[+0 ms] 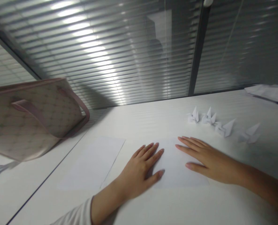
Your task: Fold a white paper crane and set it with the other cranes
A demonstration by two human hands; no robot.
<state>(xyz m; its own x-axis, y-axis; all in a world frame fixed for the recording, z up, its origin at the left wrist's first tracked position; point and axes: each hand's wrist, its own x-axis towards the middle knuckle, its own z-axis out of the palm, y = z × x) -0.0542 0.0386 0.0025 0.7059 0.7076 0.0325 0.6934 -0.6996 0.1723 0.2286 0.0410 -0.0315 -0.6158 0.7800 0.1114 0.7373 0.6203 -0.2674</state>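
**Palms Down on Paper, Nothing Gripped**

The left hand (136,172) and right hand (211,162) lie flat on a sheet (178,168) on the tabletop (153,115), left fingers spread, right fingers nearly together, clamping nothing. A 2nd sheet (92,164) lies just left; 4 paper cranes (224,128) sit beyond the right hand.

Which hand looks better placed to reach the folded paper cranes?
Probably the right hand: it rests on the white paper sheet on the side nearer the paper cranes. The left hand lies farther away, with the sheet's bare middle between it and them.
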